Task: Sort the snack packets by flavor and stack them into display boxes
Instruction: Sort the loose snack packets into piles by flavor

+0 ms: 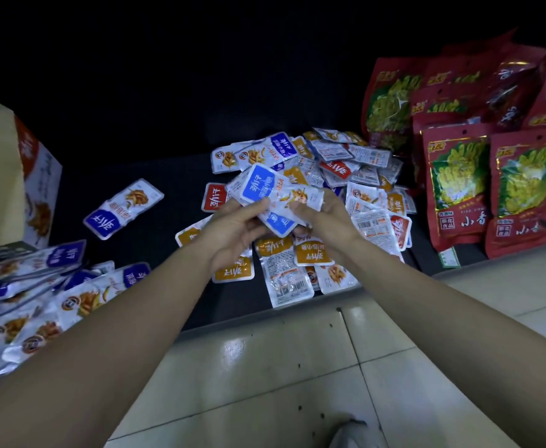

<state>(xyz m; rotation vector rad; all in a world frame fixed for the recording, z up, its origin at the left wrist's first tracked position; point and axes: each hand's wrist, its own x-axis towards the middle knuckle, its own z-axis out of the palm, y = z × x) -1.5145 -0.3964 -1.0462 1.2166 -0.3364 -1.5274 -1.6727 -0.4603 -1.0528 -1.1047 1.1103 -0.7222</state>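
Dark shelf (181, 176) holds snack packets (367, 194) above floor tiles (265, 367).

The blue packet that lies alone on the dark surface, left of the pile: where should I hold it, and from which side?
I would pinch its long edges across the narrow middle, coming from above: the blue packet lies flat, slanted, with nothing touching it.

Bare dark shelf (174, 176) lies open between the lone blue-labelled packet (123, 208) and the mixed packet pile (368, 176), and again behind that pile. The display box (13, 176) walls off the left. A heap of blue-labelled packets (39, 299) fills the near-left edge, and red snack bags (459, 176) crowd the right, just beside the pile.
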